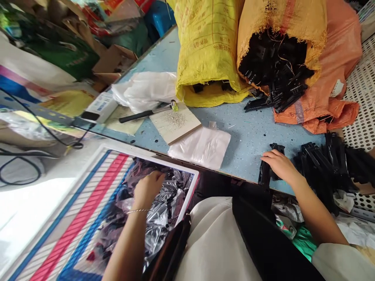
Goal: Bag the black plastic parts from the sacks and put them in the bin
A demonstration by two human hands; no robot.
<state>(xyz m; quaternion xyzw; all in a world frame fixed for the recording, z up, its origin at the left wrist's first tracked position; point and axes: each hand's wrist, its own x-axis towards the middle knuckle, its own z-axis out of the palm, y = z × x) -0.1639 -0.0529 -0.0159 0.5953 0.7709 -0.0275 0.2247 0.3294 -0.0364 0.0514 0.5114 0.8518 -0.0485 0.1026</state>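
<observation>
At the table's front edge, my right hand (279, 166) has its fingers closed over a black plastic part (264, 173). Another short black piece (277, 147) lies just beyond those fingers. My left hand (148, 189) is over a striped woven bag (88, 207) inside a white frame. Its fingers curl downward, and whether they grip anything is hidden. Under that hand are clear plastic packets (164, 218) with dark contents. A flat stack of clear plastic bags (202, 144) lies on the table between the hands.
A hammer (140, 116) rests across a wooden board (175, 128) on the blue table (240, 136). Behind stand a yellow sack (208, 47) and an orange sack (281, 15) spilling black parts. More black parts (322, 168) are piled at right. A white box (101, 107) sits at left.
</observation>
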